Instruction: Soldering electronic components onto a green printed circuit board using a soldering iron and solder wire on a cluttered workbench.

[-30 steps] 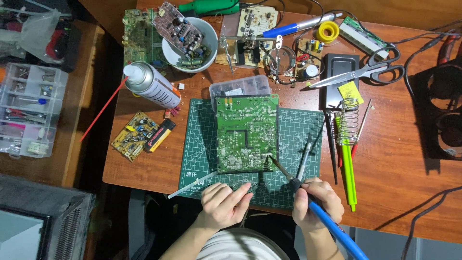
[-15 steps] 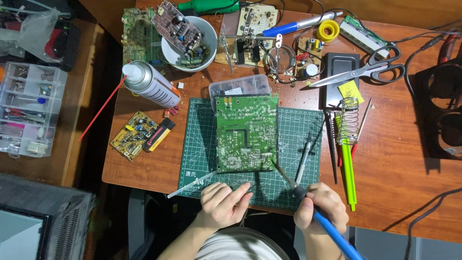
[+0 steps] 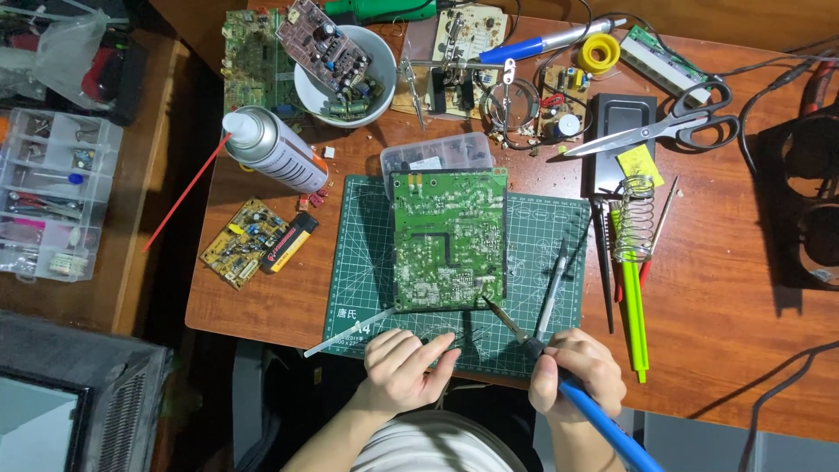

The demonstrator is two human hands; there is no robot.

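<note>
The green rectangular circuit board [image 3: 449,238] lies on your green cutting mat [image 3: 542,218] mid-desk. Your right hand [image 3: 577,371] grips the blue-handled soldering iron [image 3: 559,385], tip at its lower edge; your left hand [image 3: 404,367] pinches thin solder wire [image 3: 350,332]. Lingering heat could lift a pad.

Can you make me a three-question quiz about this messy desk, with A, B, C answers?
1. Where does the green board lie?
A. on the cutting mat
B. in the white bowl
C. on the floor

2. What colour is the iron's handle?
A. red
B. blue
C. yellow

3. What is the right hand doing?
A. lying flat and empty
B. holding the scissors
C. gripping the iron

Answers:
1 A, the mat shows all around the board.
2 B, a blue grip sticks out below the fist.
3 C, the fingers wrap the iron, its tip at the board's lower edge.
</note>
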